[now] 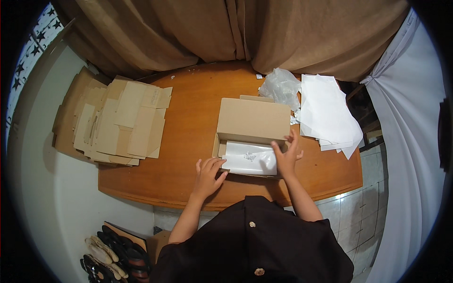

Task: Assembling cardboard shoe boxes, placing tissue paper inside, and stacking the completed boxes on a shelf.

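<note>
Right now, two bare hands are at one brown box (255,115) on one wooden table (198,104). The box is near the front edge of the table, a bit right of the middle. It has one big lid, and the lid is open on the far side. Inside lies one white wrap (255,166), smooth and shiny, with one small dark mark on it.

The left hand (206,180) is at the near left corner of the box. Its fingers are bent and the thumb is a little way apart from them. The fingertips are at the edge of the wrap, but it is hard to tell if they pinch anything.

The right hand (287,160) is at the right end of the box. Its thumb and pointing finger are wide apart. The thumb is over the right end of the wrap, and the fingers are by the box's right side.

One see-through bag (281,87) sits behind the box. Just right of it is one heap of white paper (325,111), with too many sheets to count. Far to the left is one pile of flat cardboard (127,118), also too many to count.
</note>
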Demonstrator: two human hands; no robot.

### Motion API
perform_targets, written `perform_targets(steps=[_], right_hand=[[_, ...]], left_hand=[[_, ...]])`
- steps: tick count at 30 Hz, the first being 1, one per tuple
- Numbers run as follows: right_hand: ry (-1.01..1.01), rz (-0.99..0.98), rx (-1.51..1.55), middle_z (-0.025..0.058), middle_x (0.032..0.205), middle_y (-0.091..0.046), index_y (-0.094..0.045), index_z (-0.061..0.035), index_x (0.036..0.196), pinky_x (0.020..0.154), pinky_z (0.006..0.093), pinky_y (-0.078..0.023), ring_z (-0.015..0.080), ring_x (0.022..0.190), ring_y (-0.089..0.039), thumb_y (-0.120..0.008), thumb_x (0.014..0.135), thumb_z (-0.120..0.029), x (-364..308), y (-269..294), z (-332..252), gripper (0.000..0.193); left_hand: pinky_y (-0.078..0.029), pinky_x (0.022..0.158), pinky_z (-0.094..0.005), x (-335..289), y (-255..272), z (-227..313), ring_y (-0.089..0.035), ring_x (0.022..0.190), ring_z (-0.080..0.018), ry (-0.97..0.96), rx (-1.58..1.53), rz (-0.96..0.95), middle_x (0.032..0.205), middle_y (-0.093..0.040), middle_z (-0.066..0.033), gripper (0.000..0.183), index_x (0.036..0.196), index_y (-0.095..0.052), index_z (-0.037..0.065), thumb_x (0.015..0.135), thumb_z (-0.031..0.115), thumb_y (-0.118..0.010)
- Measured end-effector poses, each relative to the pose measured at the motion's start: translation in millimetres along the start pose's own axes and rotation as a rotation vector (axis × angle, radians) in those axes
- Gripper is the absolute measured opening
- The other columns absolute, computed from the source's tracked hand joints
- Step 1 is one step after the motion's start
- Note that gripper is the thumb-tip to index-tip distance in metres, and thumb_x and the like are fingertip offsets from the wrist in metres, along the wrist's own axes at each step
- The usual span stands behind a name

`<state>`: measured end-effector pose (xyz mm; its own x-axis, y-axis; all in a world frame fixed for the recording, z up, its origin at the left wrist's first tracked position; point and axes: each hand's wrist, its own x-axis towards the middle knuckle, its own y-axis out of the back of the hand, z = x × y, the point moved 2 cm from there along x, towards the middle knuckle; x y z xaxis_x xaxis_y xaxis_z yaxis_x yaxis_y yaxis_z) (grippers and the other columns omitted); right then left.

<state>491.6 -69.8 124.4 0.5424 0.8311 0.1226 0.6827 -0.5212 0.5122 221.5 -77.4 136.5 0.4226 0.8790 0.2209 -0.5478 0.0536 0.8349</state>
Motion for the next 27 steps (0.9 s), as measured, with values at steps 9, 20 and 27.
perform_targets(steps=[9, 20, 27], right_hand=[[-0.333, 0.040, 0.597, 0.0172, 0.122, -0.048, -0.017, -0.0050, 0.140, 0.099, 0.0383, -0.029, 0.0228, 0.115, -0.045, -0.055, 0.087, -0.036, 73, 2, 37, 0.072], [0.036, -0.061, 0.586, 0.0096, 0.108, -0.047, -0.034, -0.0047, 0.131, 0.089, 0.0299, -0.035, 0.0171, 0.101, -0.045, -0.073, 0.074, -0.025, 19, 26, 11, 0.072], [0.238, -0.089, 0.293, 0.0172, 0.126, -0.043, -0.028, -0.0046, 0.135, 0.100, 0.0403, -0.034, 0.0288, 0.121, -0.041, -0.086, 0.055, -0.028, -50, 23, 32, 0.102]], left_hand=[[-0.015, 0.105, -0.0559, -8, -14, -14, -0.027, 0.132, -0.0316, 0.071, 0.089, -0.073, 0.141, -0.032, -0.0147, 0.062, 0.138, -0.033, 0.014, 0.085, 0.036, -0.057], [-0.006, 0.107, -0.0559, -13, -60, -30, -0.007, 0.138, -0.0370, 0.187, 0.061, -0.101, 0.148, -0.010, -0.0223, 0.063, 0.142, -0.019, 0.003, 0.094, 0.037, -0.041], [-0.002, 0.110, -0.0423, -19, -77, -61, 0.001, 0.139, -0.0308, 0.313, -0.692, -0.200, 0.149, 0.003, -0.0215, 0.080, 0.142, 0.007, 0.008, 0.092, 0.043, -0.044]])
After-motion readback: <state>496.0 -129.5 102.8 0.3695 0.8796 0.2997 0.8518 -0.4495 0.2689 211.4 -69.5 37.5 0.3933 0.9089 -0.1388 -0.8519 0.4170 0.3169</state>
